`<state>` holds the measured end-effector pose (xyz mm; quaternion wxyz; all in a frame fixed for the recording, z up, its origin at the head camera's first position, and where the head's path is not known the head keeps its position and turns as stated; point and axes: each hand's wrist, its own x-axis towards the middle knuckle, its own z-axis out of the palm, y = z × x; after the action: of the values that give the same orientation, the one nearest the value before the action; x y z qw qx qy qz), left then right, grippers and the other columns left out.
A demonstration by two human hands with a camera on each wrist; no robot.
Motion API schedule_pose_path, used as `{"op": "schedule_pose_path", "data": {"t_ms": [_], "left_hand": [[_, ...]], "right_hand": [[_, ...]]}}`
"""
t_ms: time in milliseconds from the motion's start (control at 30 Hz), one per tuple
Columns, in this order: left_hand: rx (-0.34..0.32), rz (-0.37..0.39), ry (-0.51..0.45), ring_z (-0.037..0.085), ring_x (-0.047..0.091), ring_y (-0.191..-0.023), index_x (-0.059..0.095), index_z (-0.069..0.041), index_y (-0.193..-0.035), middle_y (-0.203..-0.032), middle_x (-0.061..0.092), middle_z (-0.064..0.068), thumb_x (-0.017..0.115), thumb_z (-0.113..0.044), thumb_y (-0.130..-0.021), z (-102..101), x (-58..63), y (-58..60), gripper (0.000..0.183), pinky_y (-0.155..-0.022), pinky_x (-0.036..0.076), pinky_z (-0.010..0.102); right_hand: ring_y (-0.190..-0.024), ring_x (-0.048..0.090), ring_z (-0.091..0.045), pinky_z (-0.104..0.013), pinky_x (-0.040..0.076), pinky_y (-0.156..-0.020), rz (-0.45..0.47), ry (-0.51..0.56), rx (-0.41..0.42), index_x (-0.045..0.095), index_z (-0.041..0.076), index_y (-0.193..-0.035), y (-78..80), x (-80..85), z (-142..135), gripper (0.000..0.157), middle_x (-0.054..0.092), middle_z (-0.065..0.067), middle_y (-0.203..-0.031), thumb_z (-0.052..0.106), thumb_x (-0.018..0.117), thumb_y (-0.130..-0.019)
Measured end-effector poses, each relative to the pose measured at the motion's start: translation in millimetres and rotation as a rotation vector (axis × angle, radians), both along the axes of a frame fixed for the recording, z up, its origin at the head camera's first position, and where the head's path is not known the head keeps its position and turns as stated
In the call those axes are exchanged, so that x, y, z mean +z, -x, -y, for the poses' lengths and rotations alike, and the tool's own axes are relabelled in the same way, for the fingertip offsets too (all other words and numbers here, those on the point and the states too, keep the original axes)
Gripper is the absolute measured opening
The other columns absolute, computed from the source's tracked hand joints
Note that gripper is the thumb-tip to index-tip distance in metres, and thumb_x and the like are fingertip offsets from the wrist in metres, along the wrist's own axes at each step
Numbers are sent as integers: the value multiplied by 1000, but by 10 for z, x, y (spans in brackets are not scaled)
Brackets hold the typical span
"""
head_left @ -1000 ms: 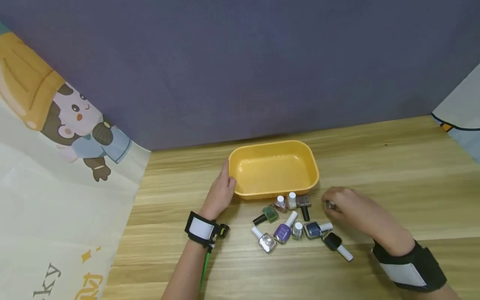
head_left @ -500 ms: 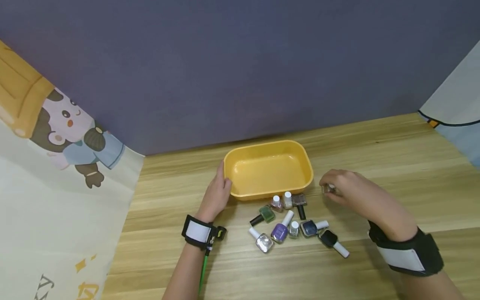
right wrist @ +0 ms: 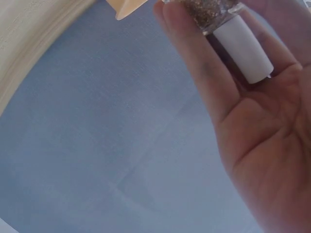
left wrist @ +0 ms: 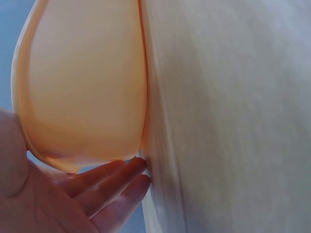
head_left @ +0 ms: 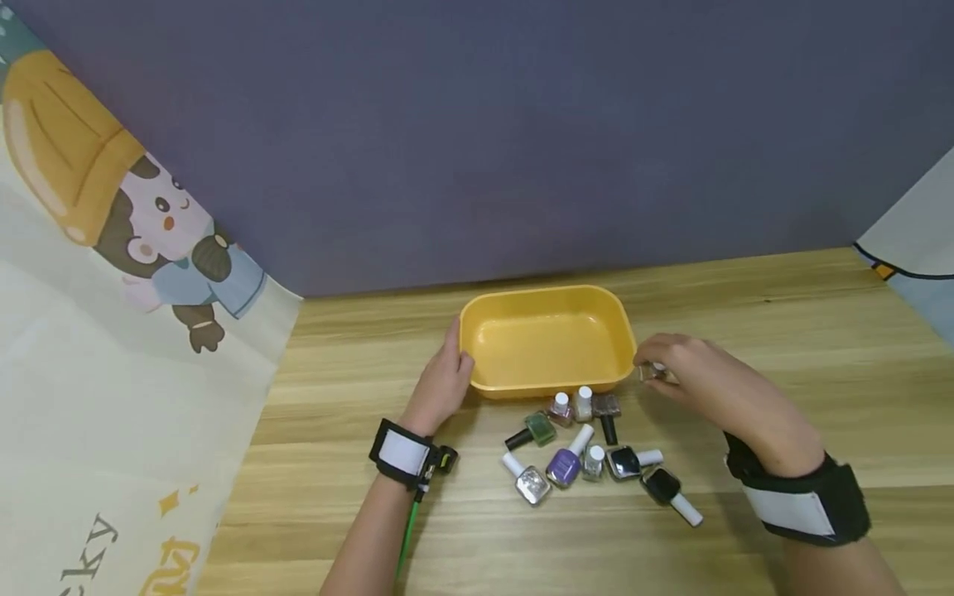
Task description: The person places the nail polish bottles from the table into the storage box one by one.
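My left hand holds the left end of a yellow plastic tray, thumb at the rim and fingers against the outer wall, as the left wrist view shows. Beside the tray's right end, my right hand pinches a small nail polish bottle with brown glitter and a white cap. Between the hands, in front of the tray, lie several more bottles, among them a purple one, a green one, a silver one and a black one.
The wood-grain table meets a dark blue-grey backdrop behind the tray. A pale cloth with a cartoon figure hangs at the left. Two small bottles with white caps stand right at the tray's near side.
My right hand has moved away from the body and closer to the tray's right end, carrying the glitter bottle. My left hand has stayed at the tray; the head view has shifted slightly.
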<state>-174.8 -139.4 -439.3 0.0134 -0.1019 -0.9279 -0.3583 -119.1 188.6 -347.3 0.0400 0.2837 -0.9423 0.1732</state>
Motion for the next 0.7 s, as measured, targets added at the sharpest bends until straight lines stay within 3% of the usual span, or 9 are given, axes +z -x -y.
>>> {"op": "schedule_pose_path", "data": {"t_ms": [100, 300, 533, 700], "left_hand": [[5, 2, 10, 19, 51, -95, 4, -22, -149, -146, 32, 6, 34, -24, -95, 0, -6, 10, 62, -83, 42, 33], [5, 7, 23, 19, 51, -95, 4, -18, -149, -144, 36, 9, 34, -23, -94, 13, -14, -2, 63, -84, 42, 32], [-2, 17, 8, 19, 52, -86, 2, -20, -149, -145, 35, 9, 33, -25, -95, 13, -9, -2, 63, -76, 43, 31], [-10, 12, 2, 19, 52, -95, 2, -21, -149, -146, 33, 8, 33, -25, -95, 6, -13, 11, 63, -85, 43, 33]], "right_hand": [[-81, 59, -16, -29, 49, -68, 2, 11, 1, 66, 7, -93, 11, -9, 25, 17, 63, -3, -91, 4, 67, -76], [-79, 57, -13, -29, 47, -67, 41, 6, 30, 65, 8, -93, 99, 32, 122, 14, 63, 0, -90, 7, 66, -79], [-78, 56, -11, -28, 46, -66, 53, -38, 57, 65, 11, -87, 234, 48, 293, 10, 61, 1, -88, 7, 66, -78], [-78, 56, -11, -26, 46, -66, 42, -48, 64, 65, 14, -82, 300, 7, 355, 10, 61, 2, -87, 5, 66, -78]]}}
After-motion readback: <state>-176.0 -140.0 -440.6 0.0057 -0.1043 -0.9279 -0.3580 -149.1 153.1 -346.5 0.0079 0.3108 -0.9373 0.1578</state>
